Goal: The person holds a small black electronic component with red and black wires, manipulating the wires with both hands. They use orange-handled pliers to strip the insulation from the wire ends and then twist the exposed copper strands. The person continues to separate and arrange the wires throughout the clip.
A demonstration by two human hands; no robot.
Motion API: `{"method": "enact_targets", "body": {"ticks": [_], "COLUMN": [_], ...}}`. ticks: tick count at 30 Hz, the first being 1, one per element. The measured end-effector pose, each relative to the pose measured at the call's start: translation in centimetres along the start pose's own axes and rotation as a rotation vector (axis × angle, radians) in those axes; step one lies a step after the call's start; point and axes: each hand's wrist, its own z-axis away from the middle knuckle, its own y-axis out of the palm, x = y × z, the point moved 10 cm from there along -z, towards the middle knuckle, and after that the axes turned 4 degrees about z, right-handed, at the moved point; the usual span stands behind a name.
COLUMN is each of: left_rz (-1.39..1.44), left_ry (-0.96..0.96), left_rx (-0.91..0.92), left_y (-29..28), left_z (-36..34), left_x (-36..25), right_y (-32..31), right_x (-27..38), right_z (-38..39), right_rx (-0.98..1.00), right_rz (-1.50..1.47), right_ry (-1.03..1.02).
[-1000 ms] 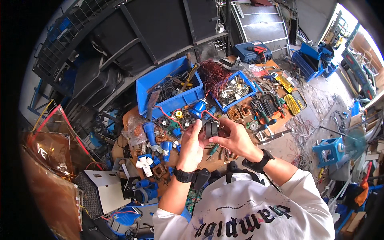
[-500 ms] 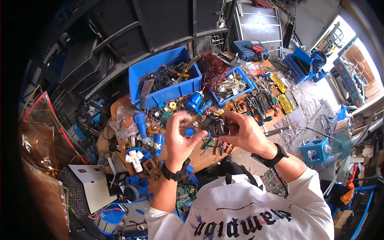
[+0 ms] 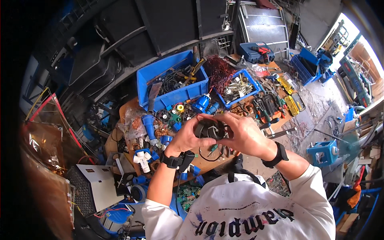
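Above the workbench [image 3: 212, 164], both my hands close round a black, rounded object with loops [image 3: 210, 130]; it looks like a coiled cable, though my fingers cover much of it. My left hand [image 3: 186, 138] grips its left side, thumb along the near edge and fingers over the far side. From the right, my right hand [image 3: 246, 134] pinches it between thumb and fingers. A thin dark loop hangs below the object. Beneath my hands, pliers with green handles [image 3: 213, 149] lie on the wood.
Behind my hands stands a blue bin [image 3: 180, 94] of cables and tools. Beside it are tangled reddish wire [image 3: 220, 72] and a blue tray [image 3: 256, 93] of metal pieces. Hand tools [image 3: 266, 108] lie at right, blue plug connectors [image 3: 149, 126] at left. A blue stool [image 3: 322, 154] stands at right.
My left hand has moved right and its fingers have closed onto the black object. My right hand keeps hold of it. The whole view has shifted slightly.
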Motion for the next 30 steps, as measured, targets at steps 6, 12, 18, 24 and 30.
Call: {"method": "enact_targets", "body": {"ticks": [6, 12, 18, 24, 30], "left_rz": [-0.017, 0.062, 0.151, 0.106, 0.029], "left_ry": [0.048, -0.004, 0.073, 0.119, 0.127], "left_rx": [-0.084, -0.136, -0.142, -0.145, -0.217], "left_y": [0.3, 0.0, 0.3, 0.5, -0.1], "left_z": [-0.1, 0.2, 0.1, -0.1, 0.2], "left_x": [-1.6, -1.6, -2.1, -2.9, -3.0], "right_y": [-0.9, -2.1, -2.1, -2.5, -3.2], "right_x": [-0.4, -0.7, -2.6, -2.6, -1.5], "right_z": [0.2, 1.1, 1.7, 2.8, 3.3], "right_rx": [-0.041, -0.129, -0.064, -0.125, -0.171], "right_rz": [-0.06, -0.142, -0.123, 0.091, 0.136], "right_ry": [-0.035, -0.036, 0.072, -0.111, -0.136]}}
